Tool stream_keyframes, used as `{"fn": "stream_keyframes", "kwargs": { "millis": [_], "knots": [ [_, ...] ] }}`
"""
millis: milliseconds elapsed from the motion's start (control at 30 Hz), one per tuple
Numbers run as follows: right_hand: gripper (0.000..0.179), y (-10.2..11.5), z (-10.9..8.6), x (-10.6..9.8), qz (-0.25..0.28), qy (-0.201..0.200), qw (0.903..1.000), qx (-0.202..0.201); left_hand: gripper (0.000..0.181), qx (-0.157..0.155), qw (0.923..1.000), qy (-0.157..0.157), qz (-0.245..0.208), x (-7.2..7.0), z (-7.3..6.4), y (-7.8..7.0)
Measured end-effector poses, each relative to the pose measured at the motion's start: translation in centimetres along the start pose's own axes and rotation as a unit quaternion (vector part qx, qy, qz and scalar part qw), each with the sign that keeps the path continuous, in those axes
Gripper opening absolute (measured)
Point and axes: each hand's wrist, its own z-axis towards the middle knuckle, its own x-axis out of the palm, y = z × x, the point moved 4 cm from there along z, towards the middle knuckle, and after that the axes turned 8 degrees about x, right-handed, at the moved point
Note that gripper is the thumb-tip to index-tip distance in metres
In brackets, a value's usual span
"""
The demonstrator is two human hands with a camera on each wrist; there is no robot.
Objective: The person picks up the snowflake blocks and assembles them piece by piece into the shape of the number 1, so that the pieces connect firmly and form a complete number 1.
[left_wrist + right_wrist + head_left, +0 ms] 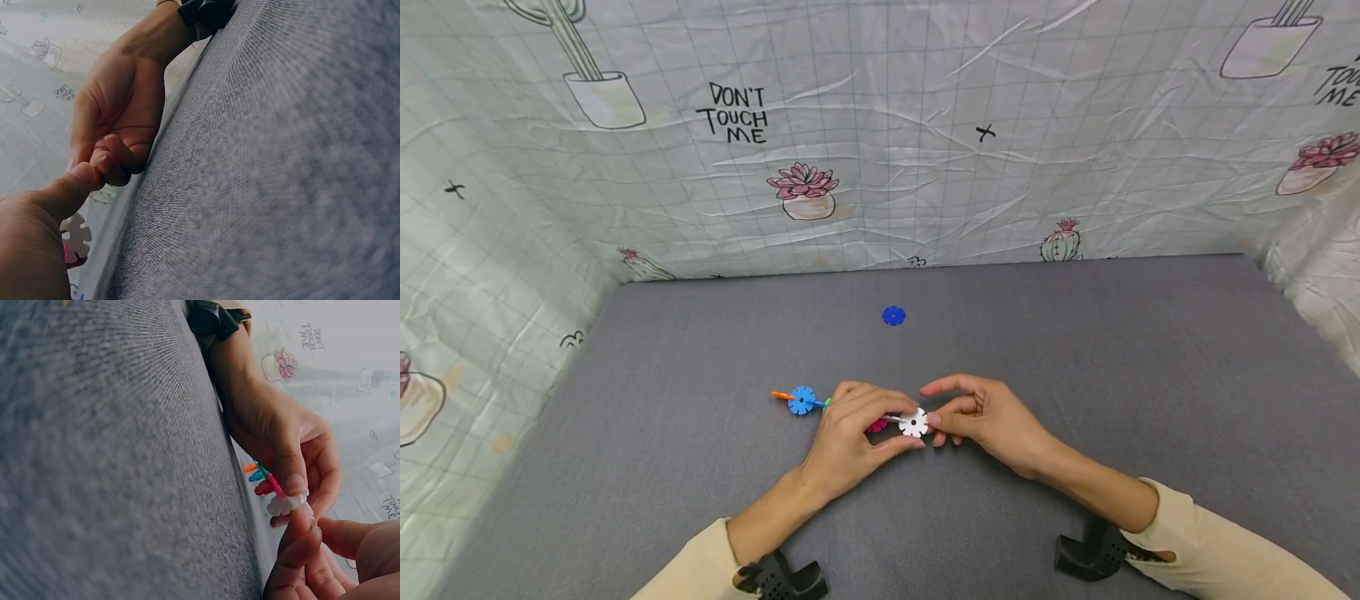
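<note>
A chain of notched plastic discs lies between the hands, with an orange disc [781,395] and a light-blue disc [802,400] at its left end. Part of it is hidden under my left hand [859,429], which grips the chain near its right end. A pink disc [877,425] shows below those fingers. At the right end, a white disc [913,422] faces up, its edge pinched by thumb and fingers of my right hand [1000,423]. In the right wrist view, the left thumb presses beside white disc pieces [279,505]; the fingertips partly cover where they join.
A single dark-blue notched disc [893,316] lies flat on the grey tabletop [1112,350], beyond the hands. Behind and at the sides hangs a printed curtain [895,108] with plant drawings. Black wrist cameras [1093,550] sit on both forearms.
</note>
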Motion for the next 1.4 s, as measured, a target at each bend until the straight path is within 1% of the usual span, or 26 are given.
{"fn": "stream_keyframes", "kwargs": {
  "millis": [200, 333, 433, 600, 833, 1067, 1167, 1267, 1400],
  "knots": [
    [0.035, 0.5, 0.3, -0.7, -0.044, -0.03, 0.9985, -0.015, 0.033, -0.011, 0.9999, 0.001, -0.006, 0.0, 0.0, 0.0],
    [0.033, 1.2, 1.0, -1.6, -0.08, -0.062, 0.9945, -0.026, 0.034, -0.01, 0.9999, -0.001, -0.007, 0.0, 0.0, 0.0],
    [0.03, 1.8, 2.0, -2.2, -0.106, -0.089, 0.9899, -0.032, 0.035, -0.008, 0.9999, -0.003, -0.008, 0.1, 0.0, 0.1],
    [0.028, 2.7, 4.1, -3.1, -0.137, -0.122, 0.9823, -0.038, 0.036, -0.009, 0.9999, -0.004, -0.01, 0.1, 0.0, 0.2],
    [0.025, 3.7, 6.8, -3.3, -0.183, -0.16, 0.9686, -0.049, 0.035, -0.011, 0.9999, 0.001, -0.008, 0.1, -0.1, 0.1],
    [0.026, 4.4, 9.2, -3.1, -0.256, -0.172, 0.9489, -0.064, 0.035, -0.011, 0.9999, 0.002, -0.007, 0.1, -0.1, 0.1],
    [0.027, 4.4, 10.0, -3.1, -0.277, -0.172, 0.9427, -0.069, 0.035, -0.014, 0.9999, 0.004, -0.007, 0.1, -0.1, 0.1],
    [0.028, 4.0, 10.8, -3.2, -0.284, -0.168, 0.9412, -0.075, 0.035, -0.017, 0.9998, 0.007, -0.009, 0.1, -0.1, 0.1],
    [0.029, 3.5, 11.6, -3.5, -0.273, -0.171, 0.9438, -0.072, 0.035, -0.02, 0.9997, 0.01, -0.012, 0.1, 0.0, 0.0]
  ]
}}
